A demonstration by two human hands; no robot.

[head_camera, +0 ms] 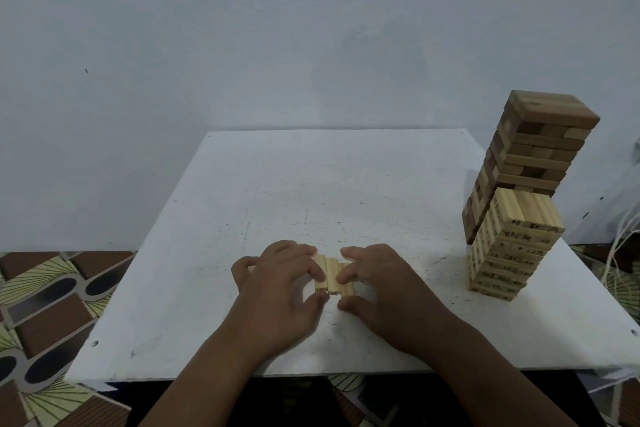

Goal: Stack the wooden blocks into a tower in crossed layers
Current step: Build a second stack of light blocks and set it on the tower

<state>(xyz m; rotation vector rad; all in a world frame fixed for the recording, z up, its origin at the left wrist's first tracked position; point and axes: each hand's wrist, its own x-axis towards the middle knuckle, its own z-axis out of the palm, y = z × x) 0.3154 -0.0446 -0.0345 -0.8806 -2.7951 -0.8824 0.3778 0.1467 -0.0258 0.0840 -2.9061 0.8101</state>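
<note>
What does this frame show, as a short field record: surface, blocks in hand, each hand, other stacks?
surface: white table
blocks in hand: three pale blocks lying flat side by side
left hand: fingers curled at the row's left side
right hand: fingers curled at the row's right side
other stacks: dark tower far right; shorter pale numbered tower in front of it
progress: first layer only

Single head view, looking forward and down, close over white table (242, 184) (wide-angle)
</note>
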